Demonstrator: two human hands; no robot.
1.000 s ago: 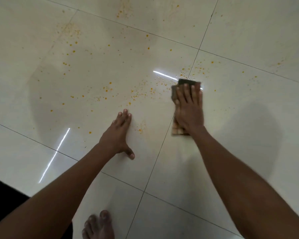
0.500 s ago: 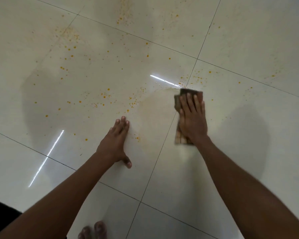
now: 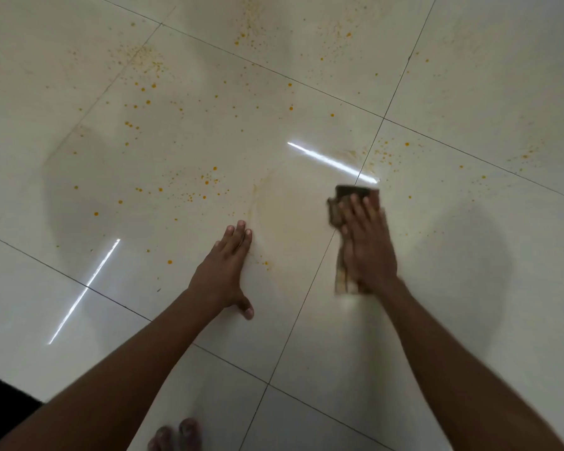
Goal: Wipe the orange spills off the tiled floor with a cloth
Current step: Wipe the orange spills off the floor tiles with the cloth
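Right hand (image 3: 367,245) lay flat, fingers spread, palm pressing the cloth (image 3: 350,193) onto the tiled floor (image 3: 469,320); not gripping it, just pinning it down. Cloth was a brownish folded rag, dark end poking past the fingertips, checked end showing at the wrist, sitting just right of a grout line (image 3: 310,288). Hand and cloth were motion-blurred. Left hand (image 3: 228,271) was open too, planted palm-down on the neighbouring tile, thumb out, holding nothing. Orange spills (image 3: 209,182) were scattered as small drops across the tiles ahead of and left of the left hand, more near the top edge (image 3: 248,30) and beyond the cloth (image 3: 385,154). A faint yellowish smear (image 3: 258,203) ran between the 2 hands. 2 light streaks reflected off the gloss. Toes of a bare foot (image 3: 176,436) showed at the bottom edge, a dark patch (image 3: 0,392) at lower left.
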